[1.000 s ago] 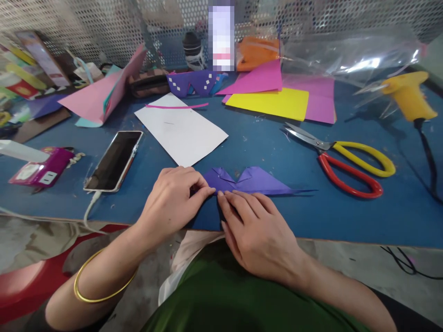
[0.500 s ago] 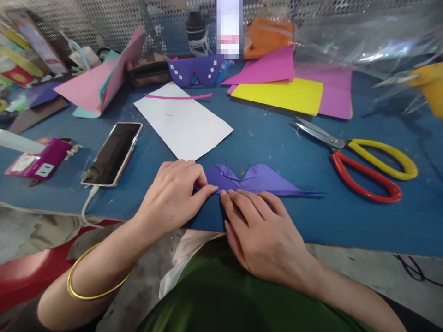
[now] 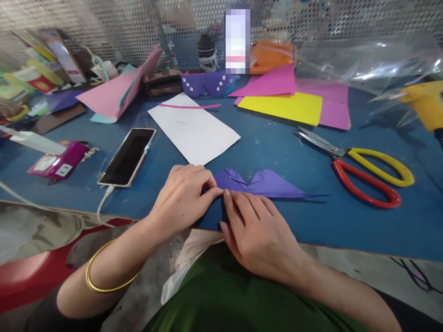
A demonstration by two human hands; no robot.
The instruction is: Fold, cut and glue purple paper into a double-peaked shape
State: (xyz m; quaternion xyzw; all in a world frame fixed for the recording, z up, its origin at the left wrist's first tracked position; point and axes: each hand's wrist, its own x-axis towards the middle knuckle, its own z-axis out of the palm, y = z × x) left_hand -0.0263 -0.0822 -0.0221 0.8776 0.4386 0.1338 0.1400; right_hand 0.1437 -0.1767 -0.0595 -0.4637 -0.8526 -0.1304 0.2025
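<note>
A folded purple paper piece [image 3: 263, 183] lies flat near the front edge of the blue table [image 3: 277, 147], its long pointed tip stretching toward the right. The left hand [image 3: 183, 200] pinches the piece's left end between thumb and fingertips, while the right hand [image 3: 258, 230] presses its fingertips down on the same end, just beside the left hand's fingers; most of the paper extends free to the right of both hands. A gold bangle [image 3: 104, 272] circles the left forearm.

Just behind the hands lies a white sheet [image 3: 194, 129] with a thin pink strip [image 3: 188, 106] across its far end. A phone [image 3: 127, 157] on a white cable rests to the left of the sheet, and a magenta packet [image 3: 57, 165] sits near the left edge. Red-and-yellow scissors [image 3: 360, 168] lie open to the right, well apart from the folded piece. Toward the back edge are a yellow sheet [image 3: 282, 107], magenta sheets [image 3: 273, 80], purple paper glasses [image 3: 204, 83] with white squares, and a folded pink card [image 3: 114, 94]. A yellow glue gun [image 3: 424, 103] sits at the right edge, below a clear plastic bag [image 3: 360, 60].
</note>
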